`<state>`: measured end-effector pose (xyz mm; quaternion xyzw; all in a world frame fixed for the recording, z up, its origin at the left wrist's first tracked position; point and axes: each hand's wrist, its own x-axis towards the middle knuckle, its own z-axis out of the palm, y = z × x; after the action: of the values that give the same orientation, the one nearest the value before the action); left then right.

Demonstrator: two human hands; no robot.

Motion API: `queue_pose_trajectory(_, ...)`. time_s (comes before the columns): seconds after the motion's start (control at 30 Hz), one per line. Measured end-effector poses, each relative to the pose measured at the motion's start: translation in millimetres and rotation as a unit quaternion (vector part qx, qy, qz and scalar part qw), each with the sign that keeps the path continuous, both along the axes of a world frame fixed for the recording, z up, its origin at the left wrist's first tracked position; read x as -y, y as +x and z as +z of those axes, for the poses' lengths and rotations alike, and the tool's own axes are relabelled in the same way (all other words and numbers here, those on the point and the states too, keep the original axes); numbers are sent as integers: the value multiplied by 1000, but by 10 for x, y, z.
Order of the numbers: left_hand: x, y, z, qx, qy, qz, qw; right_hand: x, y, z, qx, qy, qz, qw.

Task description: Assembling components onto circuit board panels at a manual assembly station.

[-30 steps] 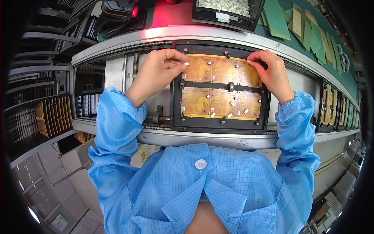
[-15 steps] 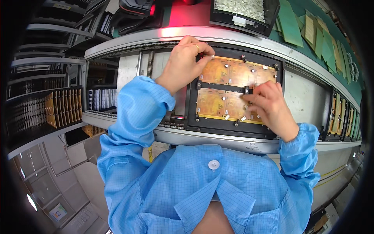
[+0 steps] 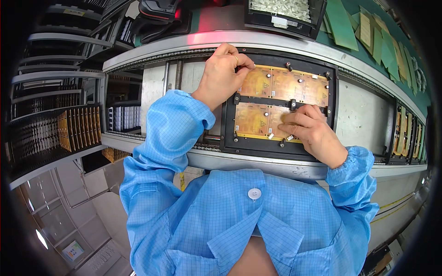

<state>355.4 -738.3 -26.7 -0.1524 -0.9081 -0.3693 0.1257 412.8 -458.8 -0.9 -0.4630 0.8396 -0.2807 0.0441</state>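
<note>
Two rows of orange-brown circuit boards (image 3: 252, 120) lie in a black frame (image 3: 229, 133) on the rail line before me. My left hand (image 3: 224, 73) is closed, its thumb and forefinger pinched at the upper row's far left corner; what they hold is hidden. Over the lower row, my right hand (image 3: 313, 131) has its fingers drawn together close to the board surface, and I cannot make out anything in them. Beside its fingertips a small white connector (image 3: 270, 136) lies near the lower edge. Another white connector (image 3: 314, 76) sits on the upper row at the right.
A black bin (image 3: 282, 24) of white connectors stands beyond the far rail (image 3: 207, 39). Green and tan board pieces (image 3: 340, 27) lie at the far right. A dark device (image 3: 159, 16) glowing red stands at the far left. Racked boards (image 3: 78, 126) are on the left.
My right hand has moved left and closed its fingers nearer the lower boards. My left hand has stayed at the upper corner. The whole view has shifted slightly.
</note>
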Motion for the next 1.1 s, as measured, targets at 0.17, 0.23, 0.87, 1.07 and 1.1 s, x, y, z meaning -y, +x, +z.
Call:
queue_pose_trajectory(0.17, -18, 8, -49, -47, -51, -15, 997, -32, -23, -10, 35, -46, -10, 998)
queue_pose_trajectory(0.23, -32, 10, -66, -48, -53, -25, 997, -78, -39, 39, 63, -86, -64, 992)
queue_pose_trajectory(0.87, -95, 51, 188, -81, -122, -102, 984, -505, -123, 30, 74, -48, -214, 973)
queue_pose_trajectory(1.07, -484, 776, 372, 120, -94, -258, 954, -477, -96, -26, 9, -27, -189, 982)
queue_pose_trajectory(1.1, -521, 838, 338, 121, -94, -258, 954, -459, -97, -1, 24, -29, -199, 979)
